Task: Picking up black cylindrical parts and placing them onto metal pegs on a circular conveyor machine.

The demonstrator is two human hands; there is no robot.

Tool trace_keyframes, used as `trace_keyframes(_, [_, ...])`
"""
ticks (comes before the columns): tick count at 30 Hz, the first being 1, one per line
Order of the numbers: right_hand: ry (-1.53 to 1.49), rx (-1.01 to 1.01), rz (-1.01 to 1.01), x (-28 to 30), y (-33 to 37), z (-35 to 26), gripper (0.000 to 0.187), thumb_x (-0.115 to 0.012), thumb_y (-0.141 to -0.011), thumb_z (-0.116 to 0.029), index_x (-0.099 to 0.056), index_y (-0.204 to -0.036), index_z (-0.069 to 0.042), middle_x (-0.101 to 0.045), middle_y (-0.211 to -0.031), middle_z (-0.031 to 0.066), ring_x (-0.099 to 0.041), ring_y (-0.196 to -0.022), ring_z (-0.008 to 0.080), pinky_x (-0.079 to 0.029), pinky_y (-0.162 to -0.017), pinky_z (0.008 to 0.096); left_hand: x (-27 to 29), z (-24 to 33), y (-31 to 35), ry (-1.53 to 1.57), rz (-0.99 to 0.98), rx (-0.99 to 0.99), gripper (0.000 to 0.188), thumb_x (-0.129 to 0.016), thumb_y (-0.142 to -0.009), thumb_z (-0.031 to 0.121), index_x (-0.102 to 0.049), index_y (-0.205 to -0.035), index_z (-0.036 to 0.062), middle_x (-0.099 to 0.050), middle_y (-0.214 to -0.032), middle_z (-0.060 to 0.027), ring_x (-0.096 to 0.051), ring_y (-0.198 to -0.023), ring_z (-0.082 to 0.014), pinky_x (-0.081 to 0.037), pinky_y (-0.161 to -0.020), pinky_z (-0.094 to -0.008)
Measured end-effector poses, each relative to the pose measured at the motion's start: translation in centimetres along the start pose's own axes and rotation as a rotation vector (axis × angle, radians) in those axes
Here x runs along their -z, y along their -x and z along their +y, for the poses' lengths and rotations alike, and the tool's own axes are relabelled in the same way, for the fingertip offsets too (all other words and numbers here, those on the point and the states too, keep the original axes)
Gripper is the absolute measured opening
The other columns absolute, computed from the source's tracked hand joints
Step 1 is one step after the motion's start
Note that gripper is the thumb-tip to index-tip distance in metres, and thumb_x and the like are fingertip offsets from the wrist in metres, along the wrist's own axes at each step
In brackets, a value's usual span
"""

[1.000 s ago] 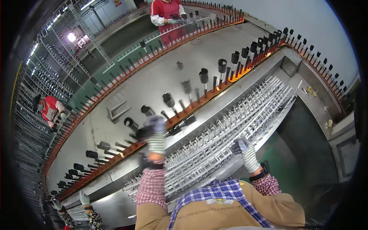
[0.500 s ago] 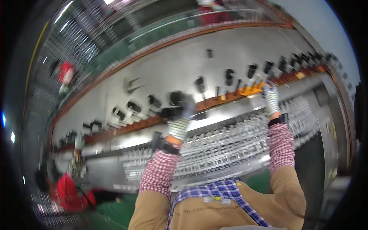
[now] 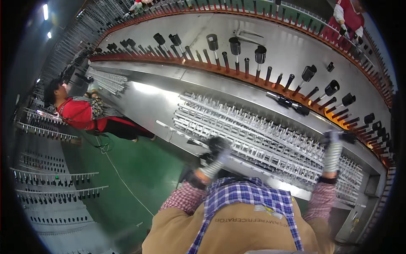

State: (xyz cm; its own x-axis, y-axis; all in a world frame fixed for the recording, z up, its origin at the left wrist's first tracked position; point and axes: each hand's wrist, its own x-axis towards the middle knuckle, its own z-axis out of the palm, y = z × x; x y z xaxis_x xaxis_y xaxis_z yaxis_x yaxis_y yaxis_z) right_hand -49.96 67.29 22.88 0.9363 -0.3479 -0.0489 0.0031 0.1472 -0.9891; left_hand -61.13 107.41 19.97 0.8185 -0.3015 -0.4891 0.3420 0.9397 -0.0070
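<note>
Both my hands wear striped gloves with dark fingers. My left hand (image 3: 220, 158), blurred, is closed around black cup-like parts (image 3: 217, 145) above the near edge of a pile of silver pronged racks (image 3: 253, 131). Its individual fingers are smeared. My right hand (image 3: 333, 144) hovers over the right end of the racks, beside the conveyor's orange-brown rail. A black part (image 3: 349, 137) lies against its fingertips, but blur hides whether I grip it. Two black cylindrical parts (image 3: 287, 101) with a metal stem lie on the ledge between the racks and the rail.
Upright spindles, several capped with black cups (image 3: 260, 54), line the curved rail (image 3: 237, 75). Flames glow along its right stretch. A co-worker in red (image 3: 78, 112) stands at left; another person (image 3: 349, 19) is at the far right. Hanging racks (image 3: 63, 192) and a cable (image 3: 127, 178) are lower left.
My view has turned, bringing the co-worker and green floor further into sight. My left hand has come back from the rail to the racks' near edge, carrying black parts. My right hand has left the glowing holders.
</note>
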Motion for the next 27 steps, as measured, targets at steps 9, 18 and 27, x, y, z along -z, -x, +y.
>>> trace_keyframes(9, [0.05,-0.441,-0.481,-17.6,19.2,4.6,0.042,-0.051,-0.083,-0.04,-0.053,-0.095,0.0,-0.058,-0.071,0.0094,-0.053,-0.052,0.0106,-0.044,-0.045,0.0204,5.0,14.8,2.4,-1.779,0.723,-0.906,0.049,-0.048,-0.08,0.053,-0.06,-0.079,0.0055,-0.062,-0.069,-0.0014,-0.056,-0.073,-0.0134,-0.042,-0.072,-0.0298])
trace_keyframes(18, [-0.044,-0.415,-0.38,-21.3,17.8,7.1,0.042,-0.055,-0.081,-0.037,-0.052,-0.093,0.003,-0.06,-0.068,0.0152,-0.06,-0.054,0.0195,-0.05,-0.048,0.0262,13.1,19.5,-0.1,-2.074,0.443,-0.725,0.05,-0.06,-0.077,0.039,-0.046,-0.111,0.005,-0.061,-0.092,-0.0104,-0.06,-0.078,-0.0198,-0.047,-0.066,-0.0317])
trace_keyframes(27, [-0.006,-0.408,-0.518,-23.9,19.1,8.4,0.036,-0.058,-0.081,-0.033,-0.053,-0.096,-0.001,-0.06,-0.074,0.0092,-0.061,-0.061,0.0173,-0.05,-0.052,0.0269,2.9,10.7,-1.0,-1.848,0.278,-0.707,0.034,-0.064,-0.076,0.03,-0.057,-0.093,0.0005,-0.059,-0.073,-0.0045,-0.054,-0.061,-0.0118,-0.044,-0.056,-0.0269])
